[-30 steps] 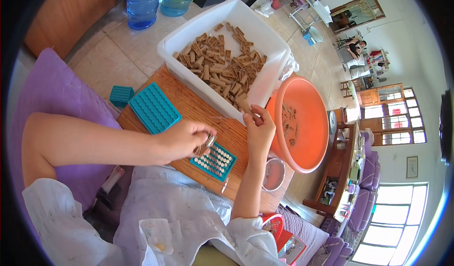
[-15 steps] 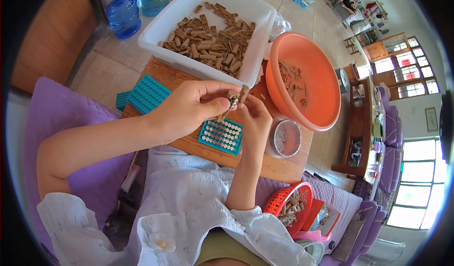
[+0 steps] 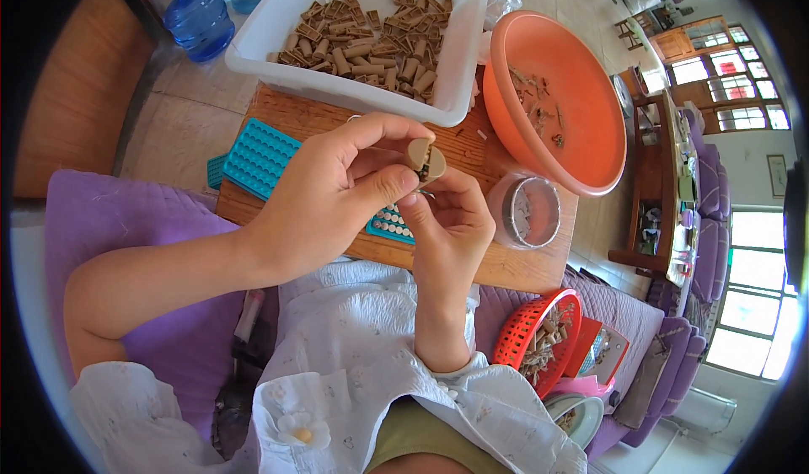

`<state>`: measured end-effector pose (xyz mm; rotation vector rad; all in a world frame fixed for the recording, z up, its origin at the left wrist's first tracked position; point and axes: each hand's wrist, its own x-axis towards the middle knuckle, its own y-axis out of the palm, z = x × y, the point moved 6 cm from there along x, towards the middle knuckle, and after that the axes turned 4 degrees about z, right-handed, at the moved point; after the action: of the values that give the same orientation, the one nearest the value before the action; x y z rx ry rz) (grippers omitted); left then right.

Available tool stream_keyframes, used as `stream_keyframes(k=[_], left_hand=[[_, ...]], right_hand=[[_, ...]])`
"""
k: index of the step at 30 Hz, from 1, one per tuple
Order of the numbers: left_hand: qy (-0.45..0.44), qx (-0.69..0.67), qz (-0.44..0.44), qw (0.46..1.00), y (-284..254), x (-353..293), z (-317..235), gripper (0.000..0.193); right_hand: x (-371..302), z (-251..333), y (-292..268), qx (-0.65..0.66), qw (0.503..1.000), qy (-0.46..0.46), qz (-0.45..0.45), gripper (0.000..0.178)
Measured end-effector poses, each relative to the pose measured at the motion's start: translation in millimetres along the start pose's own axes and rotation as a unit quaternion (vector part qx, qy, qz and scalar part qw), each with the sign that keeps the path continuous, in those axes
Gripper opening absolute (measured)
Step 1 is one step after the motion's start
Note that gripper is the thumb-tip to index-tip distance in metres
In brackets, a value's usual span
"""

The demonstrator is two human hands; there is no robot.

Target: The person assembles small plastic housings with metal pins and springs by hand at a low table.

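Above the wooden table, both my hands meet at a small tan plastic casing [image 3: 428, 160] made of two half-round pieces with a gap between them. Something dark and metallic shows in that gap, too small to make out. My left hand [image 3: 324, 189] pinches the casing between thumb and fingers from the left. From below and the right, my right hand [image 3: 451, 225] is closed on the same casing with thumb and fingertips. Under my hands, a teal tray [image 3: 389, 231] with rows of small white round pieces is partly hidden.
A white bin [image 3: 354, 99] of tan half-cylinder pieces stands behind my hands. Right of it are an orange basin [image 3: 581, 128] and a clear round tub [image 3: 533, 213]. A teal grid tray [image 3: 259, 158] lies at left; a red basket [image 3: 527, 326] sits lower right.
The casing has turned so its half-round ends face up, and its two pieces now lie closer together. My hands stay closed on it; the whole view has shifted slightly.
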<state>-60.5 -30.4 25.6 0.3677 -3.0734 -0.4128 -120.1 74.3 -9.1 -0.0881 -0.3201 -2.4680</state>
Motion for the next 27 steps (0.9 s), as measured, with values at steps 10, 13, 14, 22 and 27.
stream_keyframes(k=[10,13,14,22,27], left_hand=[[0.029,-0.006,0.022,0.999,0.2,0.3,-2.3,0.028],[0.036,0.008,0.025,0.999,0.6,0.4,-2.8,0.03],[0.046,0.041,0.024,0.998,0.3,0.2,-3.9,0.031],[0.075,0.227,0.029,0.971,-1.9,-7.1,-6.4,0.033],[0.24,0.362,0.004,0.901,-0.6,-8.3,-19.8,0.037]], right_hand=[[-2.3,18.4,1.3,-0.051,0.998,-0.024,0.004,0.028],[-1.1,12.2,2.9,-0.056,0.998,0.009,-0.003,0.026],[-0.5,11.8,3.8,-0.048,0.999,-0.001,-0.002,0.026],[1.0,4.6,14.9,-0.017,1.0,0.01,0.024,0.027],[-12.0,1.0,39.7,-0.143,0.986,-0.08,0.026,0.012]])
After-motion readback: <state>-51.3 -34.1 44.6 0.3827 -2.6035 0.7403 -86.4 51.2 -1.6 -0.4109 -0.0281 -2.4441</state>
